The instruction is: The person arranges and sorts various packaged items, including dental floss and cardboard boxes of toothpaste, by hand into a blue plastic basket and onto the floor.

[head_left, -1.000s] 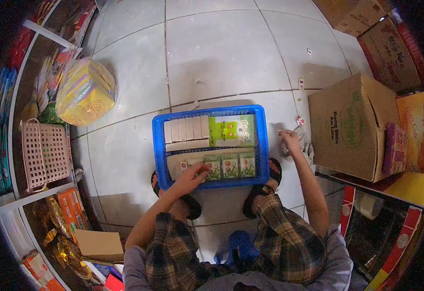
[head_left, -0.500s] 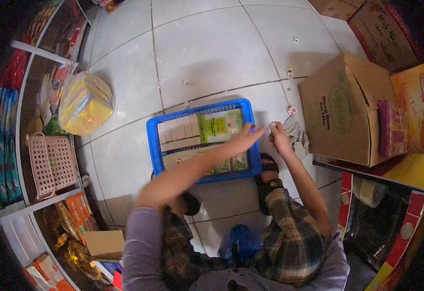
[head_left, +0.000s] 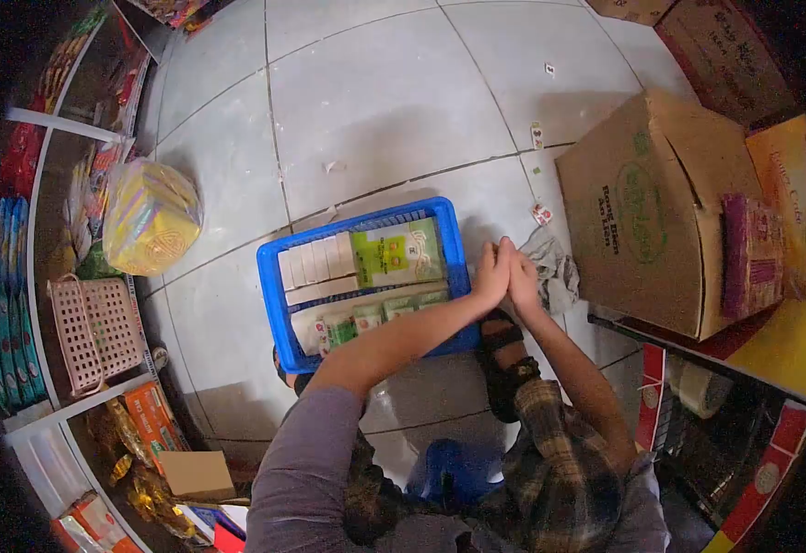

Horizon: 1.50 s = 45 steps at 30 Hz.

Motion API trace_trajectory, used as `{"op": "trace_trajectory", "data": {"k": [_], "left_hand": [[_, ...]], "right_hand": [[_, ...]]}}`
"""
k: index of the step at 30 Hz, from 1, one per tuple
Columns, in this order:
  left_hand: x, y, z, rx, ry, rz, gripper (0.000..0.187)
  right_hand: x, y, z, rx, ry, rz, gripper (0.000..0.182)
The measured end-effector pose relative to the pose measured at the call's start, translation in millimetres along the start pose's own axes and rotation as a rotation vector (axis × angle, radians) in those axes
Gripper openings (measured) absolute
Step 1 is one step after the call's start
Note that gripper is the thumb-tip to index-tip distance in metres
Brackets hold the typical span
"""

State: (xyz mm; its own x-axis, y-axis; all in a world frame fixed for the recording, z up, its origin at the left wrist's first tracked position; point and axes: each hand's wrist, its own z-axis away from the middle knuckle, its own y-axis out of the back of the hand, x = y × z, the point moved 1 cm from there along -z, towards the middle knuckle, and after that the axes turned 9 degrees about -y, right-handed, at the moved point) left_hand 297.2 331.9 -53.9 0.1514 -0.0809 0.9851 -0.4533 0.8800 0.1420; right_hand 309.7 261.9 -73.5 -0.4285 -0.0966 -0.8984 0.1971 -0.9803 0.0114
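Observation:
My left hand (head_left: 490, 279) and my right hand (head_left: 522, 277) are pressed palm to palm beyond the basket's right side. Their fingers are stretched out and point away from me; anything between the palms is hidden. Left of them, the blue plastic basket (head_left: 269, 290) stands on the floor between my feet. Inside it a row of pale boxes (head_left: 315, 263) lies beside a green-and-white pack (head_left: 398, 253). Nearer to me lies a row of small green-and-white packs (head_left: 366, 318). My left forearm covers part of the basket's near right corner.
A crumpled grey-white plastic sheet (head_left: 555, 276) lies right of my hands, before a large cardboard box (head_left: 610, 221). Small paper scraps (head_left: 540, 215) dot the tiles. On the left are shelves of packets, a pink basket (head_left: 97, 327) and a wrapped yellow bundle (head_left: 152, 217).
My hands have come together from being apart. My left hand has moved away from the basket's right rim. The whole view has shifted slightly.

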Motion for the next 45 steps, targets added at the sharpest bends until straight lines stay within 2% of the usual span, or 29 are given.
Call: {"op": "trace_trajectory", "data": {"k": [2, 8, 11, 16, 18, 22, 24, 26, 27, 30, 33, 36, 38, 40, 42, 43, 45], "left_hand": [[-9.5, -6.5, -5.2, -0.038, 0.036, 0.044, 0.038], [-15.4, -5.3, -10.1, -0.175, 0.071, 0.016, 0.039], [-13.6, 0.4, -8.6, -0.195, 0.040, -0.035, 0.041], [-20.7, 10.4, -10.0, -0.130, 0.061, -0.058, 0.039], [-27.7, 12.8, -13.7, -0.179, 0.019, -0.128, 0.037], [-35.2, 11.7, -15.5, -0.189, 0.038, -0.086, 0.035], [-32.9, 10.9, -13.2, -0.221, 0.365, 0.227, 0.036], [-34.6, 13.0, -14.0, -0.258, 0.421, 0.332, 0.034], [-35.3, 12.8, -14.4, -0.296, 0.474, 0.436, 0.033], [-25.0, 10.4, -13.3, -0.357, 0.439, 0.264, 0.034], [-41.3, 3.5, -13.5, -0.397, 0.379, 0.218, 0.038], [-18.4, 10.2, -15.6, -0.362, 0.330, 0.159, 0.034], [-14.9, 11.7, -14.5, -0.359, 0.322, 0.176, 0.034], [-16.4, 11.4, -14.1, -0.356, 0.312, 0.192, 0.035], [-22.1, 10.6, -14.4, -0.366, 0.136, 0.155, 0.034], [-25.3, 12.0, -14.7, -0.366, 0.137, 0.154, 0.034], [-31.7, 13.3, -14.8, -0.505, 0.196, 0.259, 0.036]], "right_hand": [[-9.9, -0.3, 0.4, 0.102, -0.003, 0.054, 0.032], [-11.9, 6.6, -2.4, 0.117, 0.067, 0.277, 0.034], [-23.8, 0.2, 4.7, 0.110, 0.009, 0.348, 0.034], [15.3, -3.7, -9.6, 0.132, 0.081, 0.320, 0.033], [23.9, -2.2, -13.5, 0.119, 0.074, 0.293, 0.033], [6.0, -3.2, -4.2, 0.045, -0.065, 0.110, 0.031], [2.3, 1.7, 1.0, 0.039, -0.132, 0.017, 0.030], [3.7, 11.2, 3.8, 0.059, -0.323, -0.244, 0.029], [3.0, 14.7, 4.3, 0.059, -0.324, -0.244, 0.029], [1.9, 20.7, 5.6, 0.024, -0.308, -0.268, 0.027], [-0.3, 23.0, 5.1, 0.006, -0.193, -0.242, 0.022], [-3.9, 24.1, 6.1, -0.097, -0.170, -0.192, 0.014], [-6.2, 22.4, 5.5, -0.125, -0.056, -0.164, 0.013], [-15.9, 21.4, 8.9, -0.126, -0.105, -0.131, 0.015], [-18.1, 21.1, 9.5, -0.129, -0.155, -0.099, 0.017], [-15.4, 22.6, 7.8, -0.180, -0.138, -0.082, 0.018], [-5.4, 25.5, 2.0, -0.232, -0.122, -0.064, 0.020]]}}
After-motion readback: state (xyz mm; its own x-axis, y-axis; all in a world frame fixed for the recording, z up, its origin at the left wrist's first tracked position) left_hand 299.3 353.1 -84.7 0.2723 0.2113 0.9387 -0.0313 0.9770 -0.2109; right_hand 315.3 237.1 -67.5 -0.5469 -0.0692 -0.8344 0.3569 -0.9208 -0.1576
